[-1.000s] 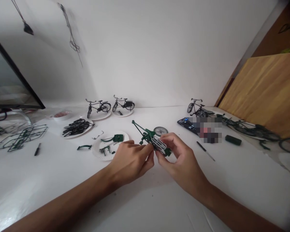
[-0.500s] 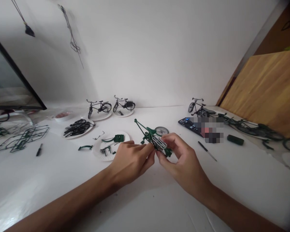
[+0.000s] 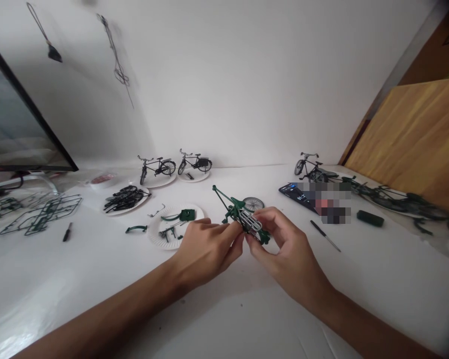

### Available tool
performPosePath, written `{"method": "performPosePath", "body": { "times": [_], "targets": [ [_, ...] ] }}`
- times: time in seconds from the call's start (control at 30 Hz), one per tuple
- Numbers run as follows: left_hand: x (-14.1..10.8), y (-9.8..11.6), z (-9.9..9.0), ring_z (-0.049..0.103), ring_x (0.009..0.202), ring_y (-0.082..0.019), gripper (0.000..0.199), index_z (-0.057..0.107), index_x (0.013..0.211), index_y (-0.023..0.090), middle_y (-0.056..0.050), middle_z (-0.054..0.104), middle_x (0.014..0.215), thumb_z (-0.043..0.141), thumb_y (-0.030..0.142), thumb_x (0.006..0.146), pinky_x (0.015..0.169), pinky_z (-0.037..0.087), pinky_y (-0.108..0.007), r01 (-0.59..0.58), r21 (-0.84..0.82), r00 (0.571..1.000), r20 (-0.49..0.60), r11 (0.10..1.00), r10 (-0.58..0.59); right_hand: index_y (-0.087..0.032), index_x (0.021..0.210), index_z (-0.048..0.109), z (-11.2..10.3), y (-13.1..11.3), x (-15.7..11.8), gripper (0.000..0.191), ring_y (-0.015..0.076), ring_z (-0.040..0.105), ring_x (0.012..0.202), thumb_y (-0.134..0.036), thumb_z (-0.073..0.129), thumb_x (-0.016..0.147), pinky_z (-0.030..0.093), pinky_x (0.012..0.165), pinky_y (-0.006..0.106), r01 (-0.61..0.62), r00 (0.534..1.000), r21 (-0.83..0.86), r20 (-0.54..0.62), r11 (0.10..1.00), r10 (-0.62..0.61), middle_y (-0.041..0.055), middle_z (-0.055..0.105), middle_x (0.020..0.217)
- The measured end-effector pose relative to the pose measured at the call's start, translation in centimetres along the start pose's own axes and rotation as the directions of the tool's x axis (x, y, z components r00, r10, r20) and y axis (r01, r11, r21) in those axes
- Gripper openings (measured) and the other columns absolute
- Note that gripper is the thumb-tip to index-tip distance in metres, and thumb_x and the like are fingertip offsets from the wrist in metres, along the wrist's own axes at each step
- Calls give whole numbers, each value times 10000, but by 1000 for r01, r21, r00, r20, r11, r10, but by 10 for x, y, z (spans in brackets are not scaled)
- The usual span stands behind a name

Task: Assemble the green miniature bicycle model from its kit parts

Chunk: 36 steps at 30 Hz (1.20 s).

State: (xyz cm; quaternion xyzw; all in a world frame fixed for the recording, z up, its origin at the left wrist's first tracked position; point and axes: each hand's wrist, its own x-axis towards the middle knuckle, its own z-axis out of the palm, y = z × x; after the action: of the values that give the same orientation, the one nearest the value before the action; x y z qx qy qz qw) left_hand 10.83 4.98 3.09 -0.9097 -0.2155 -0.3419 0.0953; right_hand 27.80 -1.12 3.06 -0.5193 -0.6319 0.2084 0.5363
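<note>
At far left, green sprues (image 3: 41,213) lie on the surface (image 3: 108,279), a screwdriver (image 3: 67,232) just beside them. Behind, a bowl (image 3: 102,183) holds something reddish, too blurred to name. Next comes a plate (image 3: 137,205) heaped with black parts (image 3: 121,198). Farther back, two black bikes (image 3: 159,167) stand at two more plates; the right-hand one (image 3: 201,177) also bears a small black piece (image 3: 189,176). A green curved piece (image 3: 136,229) lies outside the fluted plate (image 3: 159,243), which carries a flat green block (image 3: 188,215) and smaller green parts (image 3: 168,234).

The left hand (image 3: 209,247), closed, pinches the green bike (image 3: 243,214) from its left and near side; its fingertips are partly hidden. The bike tilts between the hands, its bare front end pointing up and left. A loose wheel (image 3: 253,204) lies just beyond. The right hand (image 3: 284,244) grips the rear by the silver rack (image 3: 251,220), thumb below, fingers above.

Rightward are a phone (image 3: 299,197), another screwdriver (image 3: 325,235), a green case (image 3: 370,218) and green bike parts (image 3: 392,197).
</note>
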Motion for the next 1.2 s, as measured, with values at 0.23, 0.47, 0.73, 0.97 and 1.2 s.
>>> {"method": "performPosePath", "body": {
  "times": [0.23,0.47,0.73,0.97,1.2],
  "targets": [
    [-1,0,1,384,419,-85,150,539,849,170,63,525,537,440,170,962,488,251,-250,-9,11,1000,14,1000,9,-239,1002,546,1,4,2,213,220,633,991,-192,645,819,507,922,410,10,1000,-24,3,1000,-10,23,632,979],
    [-1,1,1,367,402,-81,189,537,828,163,62,515,511,434,197,982,492,240,-246,-8,23,1000,2,1000,8,-253,1020,548,2,5,1,239,211,633,992,-178,638,812,515,892,382,20,1000,-46,4,999,-20,12,642,992],
    [-1,-1,4,404,414,-91,197,513,785,171,53,530,529,450,195,970,499,245,-261,-44,42,999,13,998,44,-227,967,534,3,6,2,193,187,615,918,-152,611,806,503,828,336,21,1000,-53,19,998,-20,6,631,933],
    [3,-4,-1,349,399,-87,266,465,695,173,54,478,496,444,177,961,492,271,-271,-126,69,992,30,990,124,-207,927,556,-2,8,8,172,178,609,859,-151,618,776,499,791,322,62,998,-82,-7,995,-63,9,626,892],
    [-10,55,-35,462,479,-127,257,563,701,174,7,520,561,506,197,951,483,396,-286,-490,-41,853,187,871,488,-189,926,575,-9,17,14,150,193,621,872,-169,617,783,511,799,342,109,993,-114,-34,987,-113,36,630,911]
  ]
}}
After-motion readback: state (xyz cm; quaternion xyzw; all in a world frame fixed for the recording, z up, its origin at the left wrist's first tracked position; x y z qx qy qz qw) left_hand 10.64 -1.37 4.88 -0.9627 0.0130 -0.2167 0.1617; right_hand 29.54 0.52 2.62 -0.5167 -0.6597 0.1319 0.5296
